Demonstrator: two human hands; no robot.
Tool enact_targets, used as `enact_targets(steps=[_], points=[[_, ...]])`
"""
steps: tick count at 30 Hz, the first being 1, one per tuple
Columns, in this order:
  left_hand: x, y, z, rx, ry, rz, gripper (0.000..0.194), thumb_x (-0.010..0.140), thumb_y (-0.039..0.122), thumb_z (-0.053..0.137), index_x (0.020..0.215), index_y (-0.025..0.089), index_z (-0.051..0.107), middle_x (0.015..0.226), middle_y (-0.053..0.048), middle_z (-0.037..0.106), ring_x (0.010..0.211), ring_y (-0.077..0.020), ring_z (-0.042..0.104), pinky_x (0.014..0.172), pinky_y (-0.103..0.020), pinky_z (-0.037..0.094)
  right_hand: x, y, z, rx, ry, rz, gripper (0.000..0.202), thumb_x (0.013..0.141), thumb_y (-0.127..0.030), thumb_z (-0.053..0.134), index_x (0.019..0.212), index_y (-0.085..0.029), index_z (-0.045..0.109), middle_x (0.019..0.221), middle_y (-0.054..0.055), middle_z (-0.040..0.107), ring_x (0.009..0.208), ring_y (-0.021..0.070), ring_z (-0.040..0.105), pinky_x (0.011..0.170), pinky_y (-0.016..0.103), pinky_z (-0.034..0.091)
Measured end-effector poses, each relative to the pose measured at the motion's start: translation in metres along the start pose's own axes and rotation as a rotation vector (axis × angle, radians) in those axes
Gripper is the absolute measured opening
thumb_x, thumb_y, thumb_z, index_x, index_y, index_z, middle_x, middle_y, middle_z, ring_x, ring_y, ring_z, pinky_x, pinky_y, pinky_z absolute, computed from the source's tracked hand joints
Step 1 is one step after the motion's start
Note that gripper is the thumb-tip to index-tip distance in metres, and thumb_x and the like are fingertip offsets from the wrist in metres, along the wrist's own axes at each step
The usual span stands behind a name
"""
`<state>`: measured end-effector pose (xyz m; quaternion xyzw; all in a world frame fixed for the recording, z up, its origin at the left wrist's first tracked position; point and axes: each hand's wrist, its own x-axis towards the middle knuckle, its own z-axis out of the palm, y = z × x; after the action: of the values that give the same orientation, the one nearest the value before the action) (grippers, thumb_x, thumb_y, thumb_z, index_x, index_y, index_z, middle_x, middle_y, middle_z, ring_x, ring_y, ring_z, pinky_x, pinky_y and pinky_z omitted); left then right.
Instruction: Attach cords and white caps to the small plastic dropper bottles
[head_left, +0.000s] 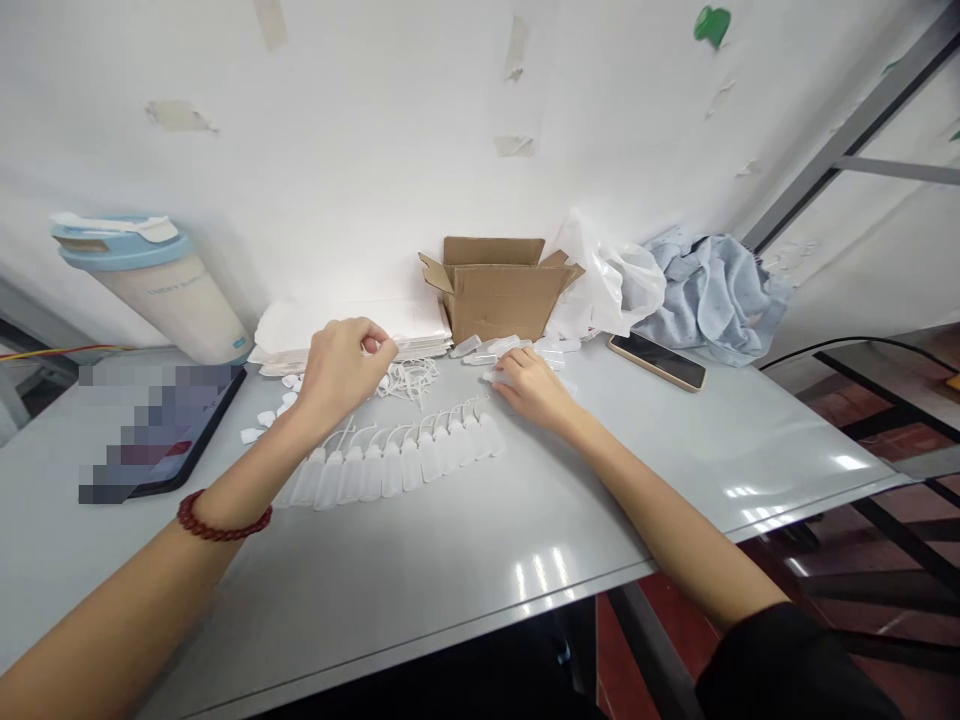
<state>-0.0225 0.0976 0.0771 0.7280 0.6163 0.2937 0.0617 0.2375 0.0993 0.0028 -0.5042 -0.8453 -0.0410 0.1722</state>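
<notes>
Head view: we identify two bare hands at work over a grey table (450,560). Left hand (349,365): raised above the near side of the paper stack (281,335), fingers curled in toward the thumb; we cannot tell whether anything is pinched between them. Right hand (536,385): palm down, fingers bent and touching the loose translucent bottles (514,345) in front of the cardboard box (502,300); we cannot tell whether it grips one.

We locate the finished-looking portion between the forearms: a curved row of translucent bottles (411,468), laid side by side on the table. Thin white strands extend from the tops of most of them, so we judge these to be fitted; at the far left of the row, the left forearm blocks our check.

We list as remaining stock the loose bottles under and around the right hand, a tangle of white strands (411,380) beside the left hand, and small white pieces (266,418) scattered left of it. We therefore judge the work to be partway through. We cannot tell how many bottles the box contains, since its interior is hidden.
</notes>
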Motion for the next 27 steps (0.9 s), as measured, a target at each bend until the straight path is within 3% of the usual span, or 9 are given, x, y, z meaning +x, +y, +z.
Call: enact_targets(steps=[3,9,13,20,27], points=[[-0.001,0.002,-0.001,-0.030,0.037,0.029,0.017,0.075,0.029,0.048,0.072,0.020,0.062,0.080,-0.006,0.068,0.084,-0.0246,0.060,0.078,-0.033,0.044,0.000,-0.002,-0.002,0.059,0.031,0.006,0.015,0.086,-0.016,0.059,0.099,-0.010,0.061,0.104,0.018,0.062,0.100,0.0290,0.054,0.086,0.041,0.044],[-0.005,0.009,0.000,-0.273,-0.178,-0.027,0.018,0.075,0.034,0.056,0.070,0.019,0.065,0.077,-0.002,0.069,0.063,-0.0171,0.057,0.064,-0.028,0.046,-0.002,-0.012,-0.008,0.344,0.140,0.028,0.012,0.088,-0.022,0.056,0.097,-0.015,0.059,0.100,0.013,0.066,0.092,0.0241,0.060,0.081,0.038,0.048],[-0.011,0.017,0.001,-0.387,-0.232,-0.041,0.019,0.077,0.036,0.058,0.073,0.019,0.067,0.074,-0.002,0.069,0.063,-0.0157,0.056,0.062,-0.027,0.045,-0.005,-0.022,-0.015,0.545,0.183,0.055,0.014,0.087,-0.026,0.058,0.097,-0.018,0.060,0.099,0.009,0.068,0.090,0.0209,0.063,0.078,0.035,0.050],[-0.021,0.030,0.003,-0.498,-0.250,-0.086,0.020,0.078,0.037,0.059,0.074,0.019,0.066,0.077,-0.002,0.068,0.063,-0.0143,0.054,0.057,-0.025,0.043,-0.007,-0.034,-0.025,0.844,0.128,0.121,0.021,0.085,-0.031,0.062,0.101,-0.019,0.061,0.103,0.007,0.068,0.094,0.0188,0.064,0.086,0.036,0.052],[-0.024,0.031,0.007,-0.542,-0.247,-0.114,0.018,0.078,0.035,0.061,0.074,0.019,0.066,0.079,-0.001,0.067,0.061,-0.0123,0.051,0.057,-0.024,0.043,-0.008,-0.037,-0.026,0.975,0.096,0.146,0.024,0.083,-0.033,0.065,0.101,-0.019,0.062,0.105,0.008,0.067,0.098,0.0196,0.064,0.089,0.038,0.052]])
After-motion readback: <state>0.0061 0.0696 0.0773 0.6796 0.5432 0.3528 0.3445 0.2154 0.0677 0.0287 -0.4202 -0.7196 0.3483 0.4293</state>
